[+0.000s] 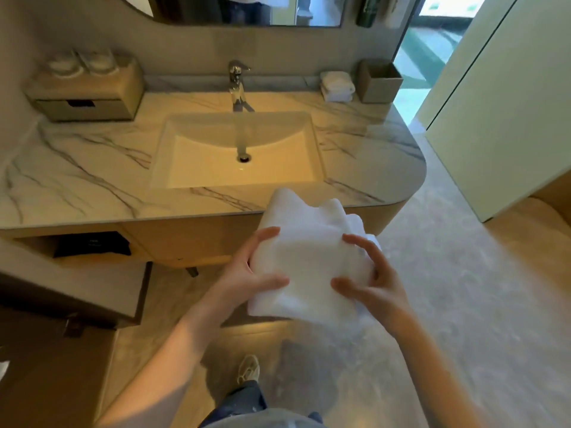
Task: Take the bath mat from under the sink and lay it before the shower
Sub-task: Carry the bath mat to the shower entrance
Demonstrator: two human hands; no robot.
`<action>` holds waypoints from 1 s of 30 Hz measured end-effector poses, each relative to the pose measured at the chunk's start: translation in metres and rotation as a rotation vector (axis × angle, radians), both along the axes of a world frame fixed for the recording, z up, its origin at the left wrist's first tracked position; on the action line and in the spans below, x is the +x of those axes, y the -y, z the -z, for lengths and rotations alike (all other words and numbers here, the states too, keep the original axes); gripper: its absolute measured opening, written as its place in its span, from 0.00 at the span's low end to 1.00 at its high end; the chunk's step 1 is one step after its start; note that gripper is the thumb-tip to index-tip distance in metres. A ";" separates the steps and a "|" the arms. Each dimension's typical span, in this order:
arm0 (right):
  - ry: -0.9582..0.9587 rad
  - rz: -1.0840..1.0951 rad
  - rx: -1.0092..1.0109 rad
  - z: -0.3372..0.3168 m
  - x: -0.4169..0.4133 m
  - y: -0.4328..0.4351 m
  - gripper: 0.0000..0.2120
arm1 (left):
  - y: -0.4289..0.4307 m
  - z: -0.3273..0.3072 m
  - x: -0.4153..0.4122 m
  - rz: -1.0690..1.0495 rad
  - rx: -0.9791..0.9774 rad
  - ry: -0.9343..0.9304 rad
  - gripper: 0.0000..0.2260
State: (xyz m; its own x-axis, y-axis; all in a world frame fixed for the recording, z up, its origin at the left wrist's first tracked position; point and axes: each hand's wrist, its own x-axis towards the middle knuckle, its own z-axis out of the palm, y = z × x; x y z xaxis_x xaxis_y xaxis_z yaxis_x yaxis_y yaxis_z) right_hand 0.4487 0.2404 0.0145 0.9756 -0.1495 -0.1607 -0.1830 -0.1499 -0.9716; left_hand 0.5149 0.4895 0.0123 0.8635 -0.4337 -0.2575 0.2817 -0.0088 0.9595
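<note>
A folded white bath mat is held in the air in front of the vanity, just below the counter's front edge. My left hand grips its left side, thumb on top and fingers curled around the edge. My right hand holds its right side with spread fingers pressed on the cloth. The sink sits in the marble counter behind the mat. The shower is not in view.
An open shelf under the counter at the left holds a dark item. A wooden box, folded small towels and a square bin stand on the counter. A pale door stands right. My shoe is on the tiled floor.
</note>
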 end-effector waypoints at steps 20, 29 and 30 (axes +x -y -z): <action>0.153 0.832 -0.069 -0.044 -0.091 0.062 0.34 | 0.182 -0.045 0.056 0.731 0.036 0.314 0.37; 0.166 1.076 -0.067 -0.038 -0.257 0.145 0.33 | 0.325 -0.035 -0.090 0.976 -0.028 0.230 0.37; 0.159 1.093 -0.081 -0.035 -0.276 0.156 0.33 | 0.340 -0.031 -0.107 0.989 -0.022 0.228 0.36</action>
